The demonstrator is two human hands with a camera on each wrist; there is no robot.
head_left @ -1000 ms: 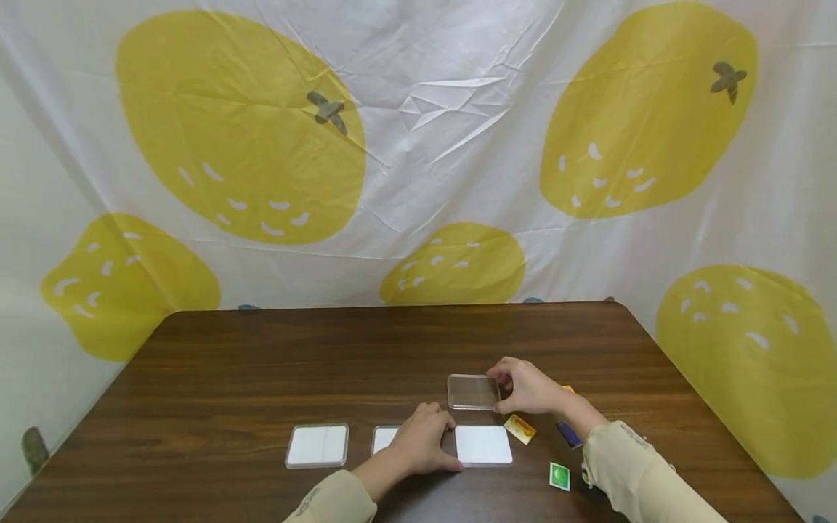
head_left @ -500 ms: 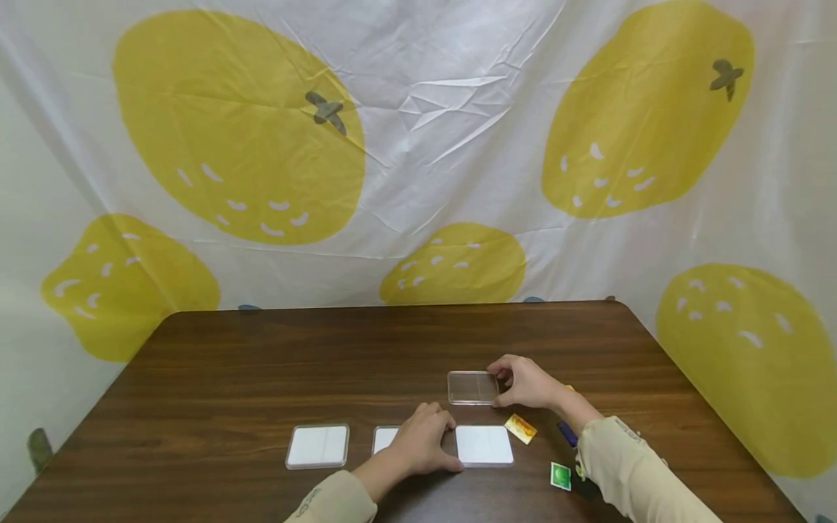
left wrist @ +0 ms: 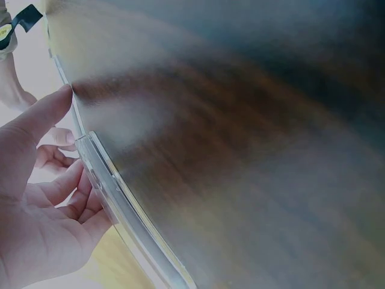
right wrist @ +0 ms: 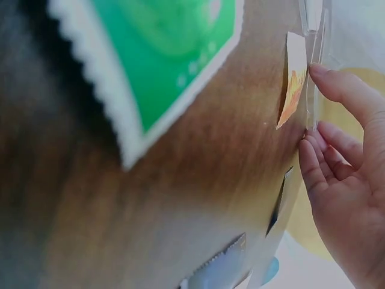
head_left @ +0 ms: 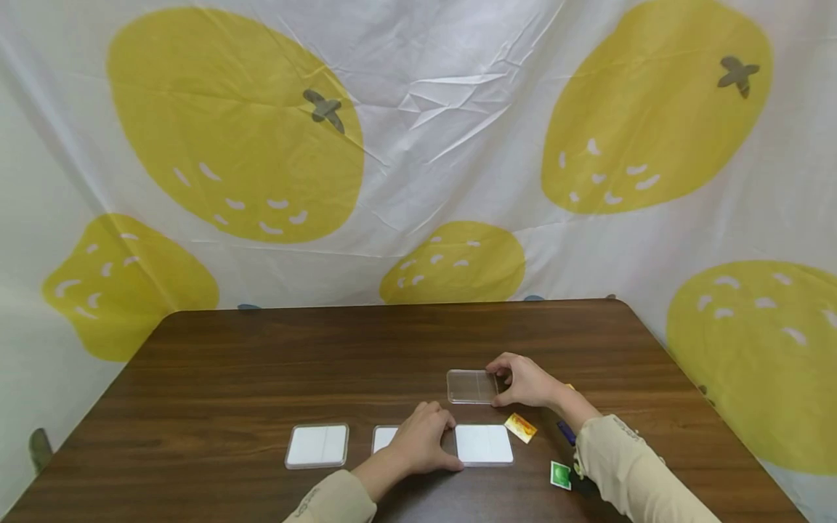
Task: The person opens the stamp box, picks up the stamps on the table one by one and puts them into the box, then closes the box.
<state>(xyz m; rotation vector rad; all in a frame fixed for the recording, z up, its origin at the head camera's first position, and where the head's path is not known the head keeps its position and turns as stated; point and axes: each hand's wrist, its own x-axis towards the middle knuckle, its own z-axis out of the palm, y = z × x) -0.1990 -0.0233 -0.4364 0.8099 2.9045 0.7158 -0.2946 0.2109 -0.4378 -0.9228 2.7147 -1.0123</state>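
Observation:
My right hand (head_left: pixel 526 381) grips a clear plastic case lid (head_left: pixel 467 387) by its right edge, thumb on the near side and fingers on the far side. The lid lies just beyond a shallow case with a white insert (head_left: pixel 484 444). My left hand (head_left: pixel 421 441) spans that case's left edge, thumb at the near corner and fingertips at the far one. Under the left wrist, a second white-filled case (head_left: pixel 383 438) is mostly hidden. Another such case (head_left: pixel 317 445) lies further left. In the right wrist view, thumb and fingertips (right wrist: pixel 319 70) meet the lid's thin edge.
Right of the cases lie an orange stamp (head_left: pixel 520 428) and a green stamp (head_left: pixel 560 476) with a perforated edge. A dark blue piece (head_left: pixel 566 433) is partly behind the right forearm. A lemon-print cloth (head_left: pixel 451 265) hangs behind the brown table (head_left: pixel 261 363).
My right hand has moved the clear lid slightly away from me, toward the back of the table. My left hand has stayed at the white-filled case.

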